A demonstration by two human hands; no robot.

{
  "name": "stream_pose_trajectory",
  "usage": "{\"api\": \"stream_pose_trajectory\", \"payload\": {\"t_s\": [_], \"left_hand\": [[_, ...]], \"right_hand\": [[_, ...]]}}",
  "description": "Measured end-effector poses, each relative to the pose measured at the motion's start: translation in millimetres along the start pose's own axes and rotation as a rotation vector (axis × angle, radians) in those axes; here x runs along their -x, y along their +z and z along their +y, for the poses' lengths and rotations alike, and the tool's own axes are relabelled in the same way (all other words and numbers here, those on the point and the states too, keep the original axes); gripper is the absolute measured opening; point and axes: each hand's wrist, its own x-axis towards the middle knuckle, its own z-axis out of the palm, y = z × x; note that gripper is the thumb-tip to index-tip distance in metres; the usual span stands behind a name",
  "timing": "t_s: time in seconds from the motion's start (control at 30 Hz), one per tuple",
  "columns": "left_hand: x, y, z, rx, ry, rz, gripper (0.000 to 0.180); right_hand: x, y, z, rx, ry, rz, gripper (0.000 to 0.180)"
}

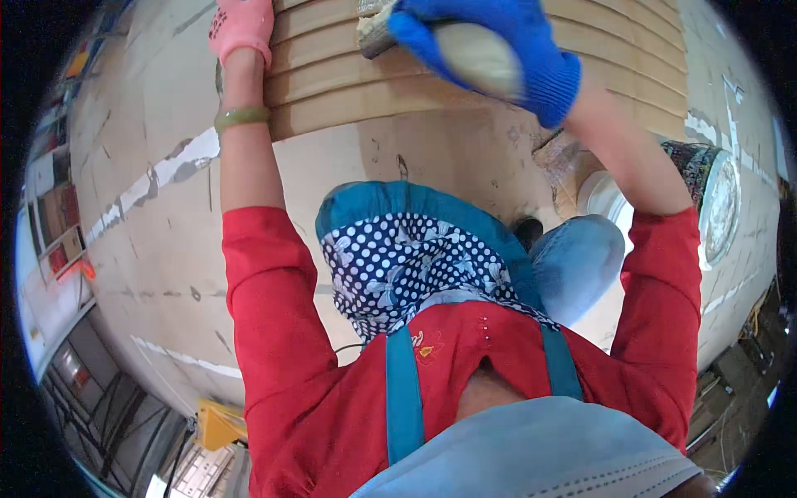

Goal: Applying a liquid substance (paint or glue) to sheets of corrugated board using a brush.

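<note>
My left hand (242, 26), in a pink glove, rests at the left edge of a stack of tan, ribbed cardboard-like strips (332, 95). Its fingers run out of the picture at the top. Over the strips, my right hand (506, 37) in a blue glove is closed round a tool with a pale, rounded, blurred handle (481, 60). A dark grey, blocky end (376, 37) with a pale, rough edge sticks out to the left of that hand. The tool's exact kind cannot be made out.
Right of my knee stand a white bucket (604, 192) and a round drum-like container (721, 195) with a dark patterned side. Brown wrapped material (569, 166) lies nearby. A yellow object (220, 425) is at the lower left. Worn white lines cross the floor.
</note>
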Motion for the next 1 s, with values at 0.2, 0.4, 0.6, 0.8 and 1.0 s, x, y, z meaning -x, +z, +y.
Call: {"api": "stream_pose_trajectory", "payload": {"t_s": [0.2,0.4,0.6,0.8,1.0], "left_hand": [[-12.5,-2.1,-6.7,0.057,-0.059,-0.106,0.066],[-7.5,-12.4,-30.6,-0.116,0.137,-0.095,0.072],[-2.9,6.9,-5.9,0.092,0.043,0.005,0.070],[8.6,0.3,-5.2,0.146,0.047,0.038,0.069],[-27.9,18.3,-44.5,0.091,0.137,0.069,0.066]], "right_hand": [[52.6,29.9,-17.3,0.048,-0.095,-0.330,0.012],[-35.2,3.5,13.1,0.223,0.081,0.052,0.008],[-97.5,-4.5,79.1,0.598,0.260,-0.076,0.010],[83.4,-37.7,18.6,-0.075,0.023,-0.004,0.008],[250.2,-103.7,-33.4,0.095,0.190,0.608,0.009]]}}
